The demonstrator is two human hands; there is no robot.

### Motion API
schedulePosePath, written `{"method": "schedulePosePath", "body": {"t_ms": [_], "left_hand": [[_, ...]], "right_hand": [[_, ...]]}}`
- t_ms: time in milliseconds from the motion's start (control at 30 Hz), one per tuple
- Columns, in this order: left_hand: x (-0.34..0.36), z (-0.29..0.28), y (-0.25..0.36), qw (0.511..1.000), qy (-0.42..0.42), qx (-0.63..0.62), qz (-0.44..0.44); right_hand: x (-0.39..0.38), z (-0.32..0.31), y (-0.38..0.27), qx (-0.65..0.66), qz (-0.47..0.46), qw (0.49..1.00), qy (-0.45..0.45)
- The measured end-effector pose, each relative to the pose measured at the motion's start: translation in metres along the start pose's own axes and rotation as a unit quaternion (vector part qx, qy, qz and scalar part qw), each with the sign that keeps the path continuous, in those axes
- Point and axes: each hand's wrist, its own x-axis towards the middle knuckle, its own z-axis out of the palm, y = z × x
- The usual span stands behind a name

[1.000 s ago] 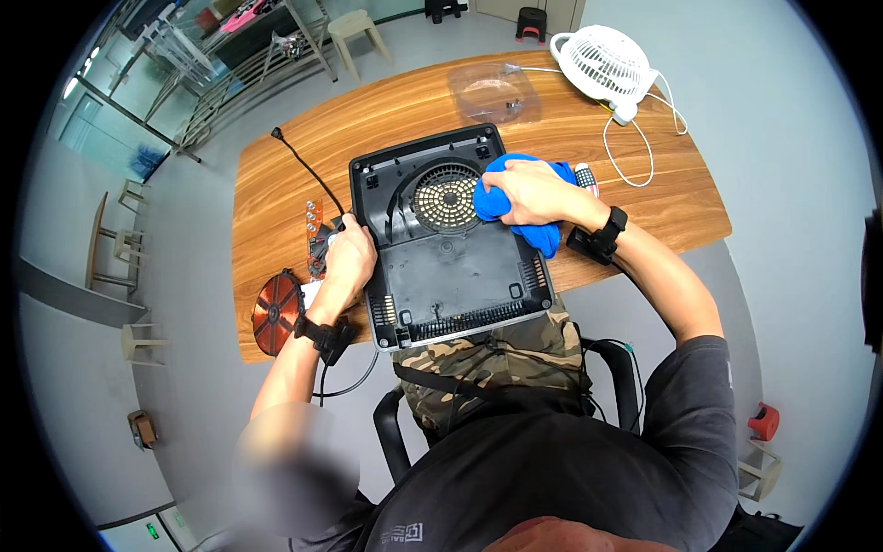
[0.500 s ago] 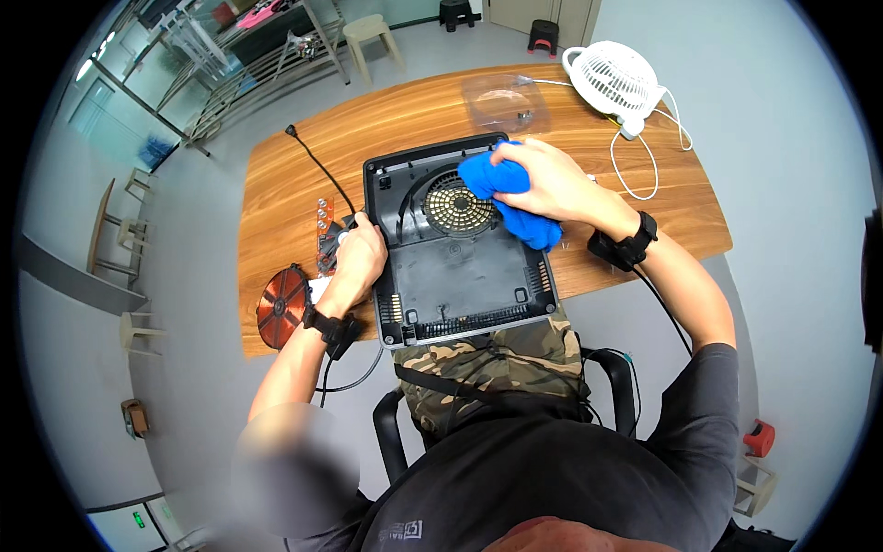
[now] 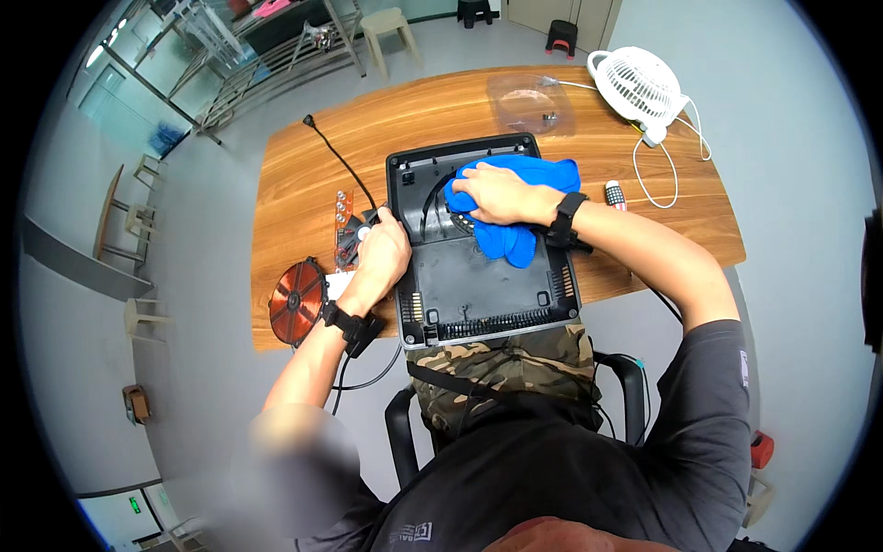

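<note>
Black appliance housing (image 3: 478, 267) lies open side up on the wooden table (image 3: 303, 175), near edge overhanging the person's lap. Right hand (image 3: 501, 195) lies flat, palm down, on a blue cloth (image 3: 515, 207), pressing it into the far part of the housing; fingers spread over the cloth rather than curled around it. Left hand (image 3: 379, 253) is clamped on the housing's left edge, fingers curled on the rim. Just left of that hand: a small circuit board (image 3: 345, 225) and a black power cord (image 3: 336, 156) running to the far left. Copper coil disc (image 3: 296, 301) sits at the near-left table corner. White desk fan (image 3: 639, 87) and clear plastic lid (image 3: 532, 101) at the far right, well apart from the housing.
</note>
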Motion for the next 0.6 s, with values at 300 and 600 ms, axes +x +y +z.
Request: {"method": "schedulePosePath", "body": {"t_ms": [300,600], "left_hand": [[0.0,-0.001,0.002,1.0,-0.007,-0.01,0.001],[0.001,0.01,-0.009,0.998,0.055,-0.003,0.041]], "right_hand": [[-0.006,-0.032,-0.004,0.016,-0.087,0.986,-0.139],[-0.005,-0.053,-0.038,-0.034,-0.084,0.995,0.036]]}}
